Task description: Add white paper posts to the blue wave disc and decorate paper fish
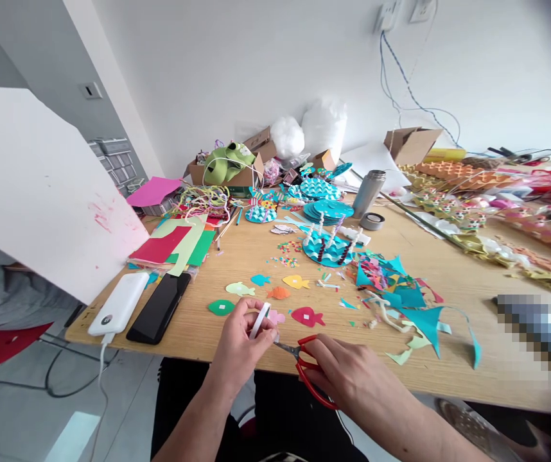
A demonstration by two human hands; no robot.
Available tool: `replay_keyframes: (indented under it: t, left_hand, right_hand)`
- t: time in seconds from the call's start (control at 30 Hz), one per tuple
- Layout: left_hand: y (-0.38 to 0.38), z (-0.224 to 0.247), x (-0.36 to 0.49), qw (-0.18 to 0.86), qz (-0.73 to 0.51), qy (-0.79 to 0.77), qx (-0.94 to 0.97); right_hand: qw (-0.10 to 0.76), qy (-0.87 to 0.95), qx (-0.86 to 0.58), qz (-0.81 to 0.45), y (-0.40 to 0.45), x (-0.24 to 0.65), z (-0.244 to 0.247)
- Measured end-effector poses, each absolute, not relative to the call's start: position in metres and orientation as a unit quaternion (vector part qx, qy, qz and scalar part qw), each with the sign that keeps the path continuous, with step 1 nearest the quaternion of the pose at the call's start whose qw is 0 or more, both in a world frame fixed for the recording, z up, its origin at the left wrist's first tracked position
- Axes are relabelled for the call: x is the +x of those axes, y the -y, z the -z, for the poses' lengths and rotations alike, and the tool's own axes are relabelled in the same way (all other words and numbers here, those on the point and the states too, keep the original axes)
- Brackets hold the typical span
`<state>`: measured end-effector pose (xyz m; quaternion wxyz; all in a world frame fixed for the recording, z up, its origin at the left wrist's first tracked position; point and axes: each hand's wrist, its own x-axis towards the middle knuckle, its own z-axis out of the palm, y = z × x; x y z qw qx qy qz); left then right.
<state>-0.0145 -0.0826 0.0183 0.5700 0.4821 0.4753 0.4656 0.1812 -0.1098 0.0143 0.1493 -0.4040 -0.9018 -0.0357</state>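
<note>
My left hand [244, 340] is closed around a narrow roll of white tape [259, 321] above the table's front edge. In my right hand [343, 369] is a pair of scissors [311, 378] with red handles, its blade tips close to my left fingertips. Just beyond lie paper fish: a green one [221, 308], a red one [307, 316], an orange one [279, 293], a yellow one [295, 282], a blue one [260, 280] and a pale green one [240, 289]. A pink one [276, 316] is partly hidden behind my left hand. Small white squares sit on the green and red fish.
To the left are a white power bank [119, 303] and a black phone [158, 308]. Paper scraps [401, 292] lie on the right. A blue round base with upright sticks [328, 247], a grey bottle [369, 192] and a tape roll [372, 221] stand farther back.
</note>
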Motion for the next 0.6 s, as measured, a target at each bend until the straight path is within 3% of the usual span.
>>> replay_keyframes:
  t: [0.33, 0.47, 0.6]
  left_hand:
    - [0.081, -0.013, -0.014, 0.519, -0.528, -0.500, 0.450]
    - [0.081, -0.017, -0.015, 0.546, -0.545, -0.494, 0.400]
    - [0.083, -0.020, -0.012, 0.590, -0.530, -0.473, 0.383]
  right_hand:
    - [0.069, 0.853, -0.512, -0.070, 0.115, 0.190, -0.012]
    - [0.084, 0.785, -0.613, 0.017, 0.102, 0.227, 0.006]
    - [0.063, 0.771, -0.622, 0.124, 0.094, 0.255, 0.025]
